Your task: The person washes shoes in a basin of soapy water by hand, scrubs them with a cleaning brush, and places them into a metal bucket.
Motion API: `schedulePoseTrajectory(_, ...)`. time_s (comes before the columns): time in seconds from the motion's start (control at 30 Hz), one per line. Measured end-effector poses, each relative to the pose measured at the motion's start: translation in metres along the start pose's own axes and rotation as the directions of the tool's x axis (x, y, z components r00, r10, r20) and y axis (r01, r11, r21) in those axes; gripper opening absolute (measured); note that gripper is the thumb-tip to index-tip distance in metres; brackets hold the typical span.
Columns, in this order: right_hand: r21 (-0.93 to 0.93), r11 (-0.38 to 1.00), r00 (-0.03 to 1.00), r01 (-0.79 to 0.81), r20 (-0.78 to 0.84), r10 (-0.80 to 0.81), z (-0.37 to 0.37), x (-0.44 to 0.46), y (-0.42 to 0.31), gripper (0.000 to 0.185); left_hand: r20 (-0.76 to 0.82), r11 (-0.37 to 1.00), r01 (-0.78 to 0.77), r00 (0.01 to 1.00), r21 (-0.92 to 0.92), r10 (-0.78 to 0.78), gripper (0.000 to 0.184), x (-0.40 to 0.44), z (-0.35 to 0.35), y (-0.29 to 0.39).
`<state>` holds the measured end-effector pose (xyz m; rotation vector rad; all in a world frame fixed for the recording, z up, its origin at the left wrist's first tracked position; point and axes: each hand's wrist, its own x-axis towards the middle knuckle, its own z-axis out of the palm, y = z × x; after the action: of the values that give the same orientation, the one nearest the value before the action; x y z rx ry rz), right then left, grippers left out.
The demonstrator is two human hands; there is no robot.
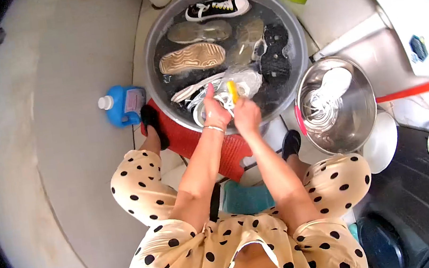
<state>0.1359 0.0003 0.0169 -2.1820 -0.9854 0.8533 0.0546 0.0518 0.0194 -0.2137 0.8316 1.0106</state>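
right in front of me, a person in cream clothes with black dots is leaning over a wide, round grey plastic basin of dark water. a white shoe with loose white laces is lying at its near side, just under the two hands. the left hand is resting against the shoe with its thumb standing up; the other fingers are hiding from me, so i cannot tell how firmly they are closing. the fingers of the right hand are wrapping round a short yellow tool, probably a brush, and its end is pointing at the laces.

to my eye, the step in hand is scrubbing this shoe's upper. the next move is calling for a steadying left hand and a firm grip on the tool, with the laces staying clear of the strokes.

farther in, a black canvas sneaker with a white toe and a shoe with a wavy tan sole facing up are lying in the same basin. to the right, a shiny steel pan with a red handle is holding a white piece with laces, perhaps another shoe.
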Motion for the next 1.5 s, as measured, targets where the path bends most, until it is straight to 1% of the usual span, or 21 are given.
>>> schedulePoseTrajectory(0.17,-0.261,0.958,0.992,0.123,0.038,-0.117,-0.063,-0.004,0.005,0.042,0.289,0.998,0.045,0.957,-0.034,-0.034,0.058,-0.074,0.002,-0.01)
schedulePoseTrajectory(0.27,-0.281,0.954,0.993,0.103,-0.019,-0.113,-0.1,0.013,0.003,0.041,0.195,0.996,-0.058,0.98,0.074,0.043,0.052,-0.107,0.011,-0.023)
schedulePoseTrajectory(0.3,-0.267,0.96,0.994,0.085,-0.039,-0.099,-0.094,0.011,0.003,0.042,0.238,0.998,-0.043,0.971,0.045,0.031,0.051,-0.111,0.012,-0.022)
schedulePoseTrajectory(0.4,-0.183,0.951,0.966,0.251,-0.008,-0.257,-0.092,-0.052,-0.014,0.041,0.273,0.994,-0.096,0.959,0.049,0.079,0.052,-0.106,0.008,-0.018)
schedulePoseTrajectory(0.47,-0.23,0.906,0.934,0.355,0.043,-0.355,-0.094,-0.077,-0.023,0.043,0.327,0.998,-0.058,0.943,0.003,0.054,0.054,-0.122,0.014,-0.011)
schedulePoseTrajectory(0.5,-0.201,0.865,0.885,0.46,0.023,-0.466,-0.091,-0.074,-0.013,0.041,0.307,0.996,-0.083,0.947,-0.042,0.091,0.055,-0.14,0.015,-0.012)
schedulePoseTrajectory(0.53,-0.266,0.849,0.884,0.456,0.027,-0.466,-0.096,-0.059,-0.004,0.04,0.322,0.996,-0.083,0.943,-0.018,0.084,0.055,-0.148,0.017,-0.016)
schedulePoseTrajectory(0.6,-0.171,0.941,0.952,0.294,-0.038,-0.304,-0.104,-0.032,0.008,0.048,0.317,0.996,-0.09,0.945,0.025,0.078,0.055,-0.157,0.01,-0.023)
schedulePoseTrajectory(0.7,-0.107,0.976,0.981,0.189,-0.031,-0.193,-0.091,-0.033,0.017,0.048,0.253,0.989,-0.137,0.96,0.049,0.121,0.052,-0.153,0.0,-0.032)
schedulePoseTrajectory(0.8,-0.149,0.894,0.906,0.422,0.092,-0.413,-0.076,-0.076,0.007,0.034,0.229,0.992,-0.121,0.967,0.028,0.112,0.05,-0.143,-0.003,-0.034)
schedulePoseTrajectory(0.9,-0.17,0.819,0.837,0.548,0.104,-0.538,-0.079,-0.07,0.019,0.032,0.242,0.989,-0.126,0.965,0.073,0.105,0.049,-0.155,-0.002,-0.031)
schedulePoseTrajectory(0.93,-0.135,0.861,0.872,0.49,0.083,-0.483,-0.086,-0.057,0.028,0.035,0.224,0.984,-0.14,0.968,0.109,0.113,0.049,-0.163,0.003,-0.036)
schedulePoseTrajectory(1.0,-0.145,0.969,0.98,0.199,0.035,-0.196,-0.091,-0.026,0.04,0.042,0.179,0.97,-0.172,0.974,0.171,0.141,0.048,-0.167,0.0,-0.043)
schedulePoseTrajectory(1.07,-0.058,0.977,0.979,0.204,0.033,-0.203,-0.077,-0.034,0.045,0.043,0.149,0.958,-0.193,0.975,0.212,0.164,0.048,-0.161,-0.008,-0.048)
schedulePoseTrajectory(1.1,-0.025,0.978,0.978,0.209,0.023,-0.209,-0.076,-0.036,0.044,0.044,0.206,0.956,-0.2,0.966,0.213,0.156,0.047,-0.163,-0.004,-0.051)
schedulePoseTrajectory(1.13,0.008,0.976,0.97,0.218,0.106,-0.217,-0.071,-0.054,0.035,0.042,0.209,0.964,-0.18,0.968,0.197,0.138,0.048,-0.158,-0.006,-0.051)
schedulePoseTrajectory(1.2,0.002,0.906,0.904,0.423,0.071,-0.422,-0.068,-0.079,0.026,0.038,0.209,0.973,-0.15,0.971,0.174,0.113,0.05,-0.146,-0.008,-0.042)
schedulePoseTrajectory(1.3,-0.008,0.907,0.902,0.422,0.101,-0.419,-0.065,-0.06,0.037,0.035,0.197,0.964,-0.163,0.973,0.212,0.121,0.049,-0.157,-0.006,-0.038)
schedulePoseTrajectory(1.4,-0.095,0.982,0.986,0.165,0.038,-0.162,-0.08,-0.027,0.056,0.039,0.176,0.928,-0.214,0.97,0.306,0.166,0.041,-0.16,-0.02,-0.041)
schedulePoseTrajectory(1.47,-0.018,0.987,0.987,0.157,0.04,-0.156,-0.078,-0.034,0.05,0.038,0.181,0.889,-0.223,0.97,0.401,0.162,0.037,-0.159,-0.031,-0.044)
schedulePoseTrajectory(1.5,0.015,0.988,0.987,0.155,0.036,-0.155,-0.077,-0.035,0.045,0.038,0.146,0.883,-0.275,0.961,0.381,0.237,0.029,-0.154,-0.032,-0.047)
